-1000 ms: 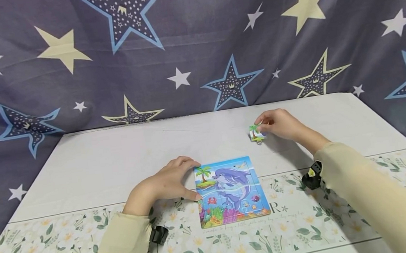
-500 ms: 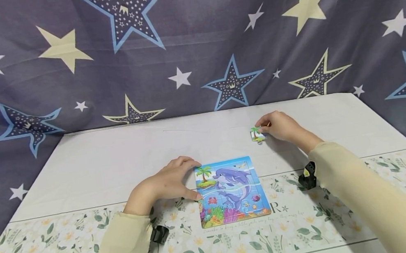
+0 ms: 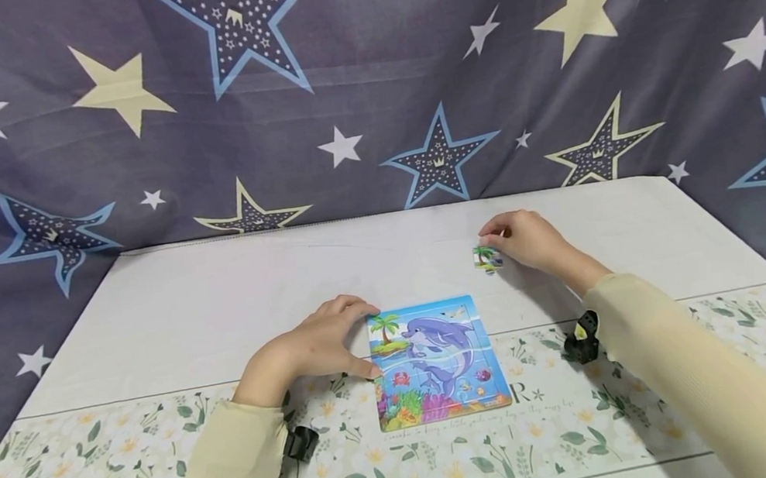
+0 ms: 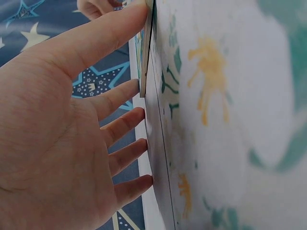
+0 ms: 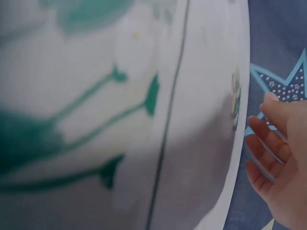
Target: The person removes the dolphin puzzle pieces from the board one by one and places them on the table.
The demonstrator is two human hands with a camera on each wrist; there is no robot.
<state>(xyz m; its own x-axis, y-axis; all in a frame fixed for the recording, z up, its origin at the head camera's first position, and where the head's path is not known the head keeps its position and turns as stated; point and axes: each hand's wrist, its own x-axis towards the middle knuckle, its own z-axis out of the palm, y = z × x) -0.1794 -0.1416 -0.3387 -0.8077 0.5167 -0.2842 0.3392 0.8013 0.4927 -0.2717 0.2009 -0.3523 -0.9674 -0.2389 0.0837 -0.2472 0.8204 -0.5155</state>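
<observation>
A square dolphin jigsaw puzzle (image 3: 437,358) lies in its tray on the table. My left hand (image 3: 320,343) rests at its left side, thumb on the left edge and a fingertip at the top left corner. In the left wrist view, the fingers (image 4: 127,127) are extended and the thumb meets the board's edge (image 4: 146,62). A small palm-tree puzzle piece (image 3: 487,258) lies farther back on the white part. Just above it is my right hand (image 3: 526,238), holding nothing. The right wrist view shows a gap between the fingertips and the piece (image 5: 235,98); whether others lie beneath it is unclear.
The table has a white back part (image 3: 256,299) and a floral-printed strip (image 3: 187,439) in front. A dark curtain with stars (image 3: 364,62) hangs behind it. Black camera mounts sit on both wrists.
My right hand has lowered the tilted palm-tree puzzle piece flat onto the table and let it go. The left hand and the dolphin puzzle have stayed in place.
</observation>
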